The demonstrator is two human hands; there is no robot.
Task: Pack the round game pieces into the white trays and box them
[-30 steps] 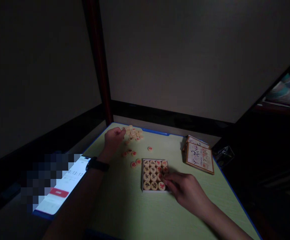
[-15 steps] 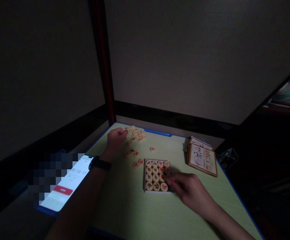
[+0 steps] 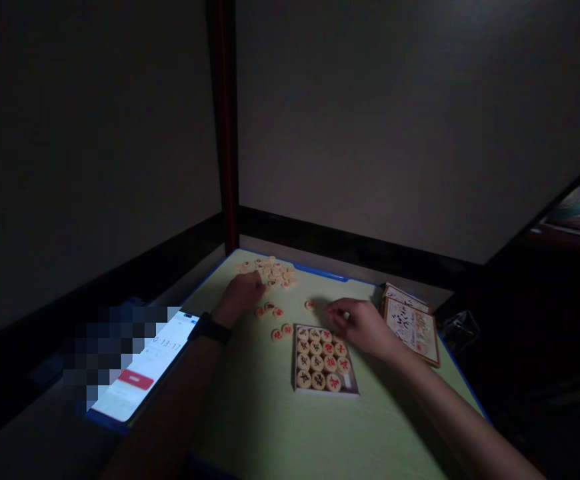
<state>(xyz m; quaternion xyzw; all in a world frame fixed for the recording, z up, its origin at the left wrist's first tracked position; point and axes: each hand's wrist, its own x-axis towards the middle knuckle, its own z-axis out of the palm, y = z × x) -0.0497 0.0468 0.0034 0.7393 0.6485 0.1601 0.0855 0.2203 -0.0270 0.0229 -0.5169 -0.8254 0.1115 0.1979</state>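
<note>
The left hand (image 3: 243,292) is just beside a pile of round game pieces (image 3: 275,272) at the far left of the tabletop (image 3: 260,420), its fingers curled, though I cannot tell whether they grip anything. The right hand (image 3: 354,321) hovers by the far right corner of a shallow box (image 3: 326,392), near a single red-marked piece (image 3: 309,305), its fingers bent, and I cannot tell whether the tips meet. Pieces sit in rows inside the box, with a gap at its near right corner

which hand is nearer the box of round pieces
Right: the right hand is by the far right corner of the box; the left hand is farther off, to its left.
</note>
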